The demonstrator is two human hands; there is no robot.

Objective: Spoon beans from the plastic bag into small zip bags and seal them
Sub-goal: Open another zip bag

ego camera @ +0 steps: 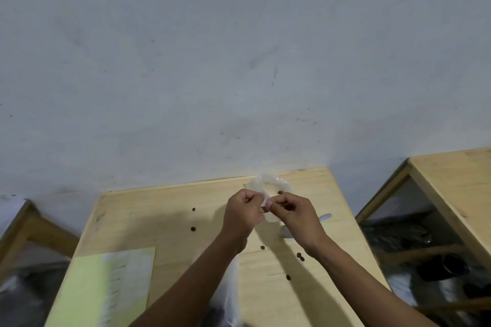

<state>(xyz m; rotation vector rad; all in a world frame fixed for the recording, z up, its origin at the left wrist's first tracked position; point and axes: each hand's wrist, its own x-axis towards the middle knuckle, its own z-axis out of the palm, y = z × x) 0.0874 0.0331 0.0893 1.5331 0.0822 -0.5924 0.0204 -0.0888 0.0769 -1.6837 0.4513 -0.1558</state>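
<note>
Both my hands are raised over the middle of the wooden table [164,223] and pinch a small clear zip bag [267,206] between them. My left hand [243,214] grips its left side with curled fingers, and my right hand [295,216] pinches its right side. A flat clear zip bag [276,185] with a bean or two in it lies behind the hands near the table's far edge. The white plastic spoon [322,219] lies on the table under my right hand. The clear plastic bag [229,297] with beans shows between my forearms at the bottom.
Several loose brown beans [300,256] are scattered on the table. A pale green sheet with a stack of small bags [106,287] lies at the front left. Another wooden table [457,178] stands to the right, with dark clutter below it. A grey wall rises behind.
</note>
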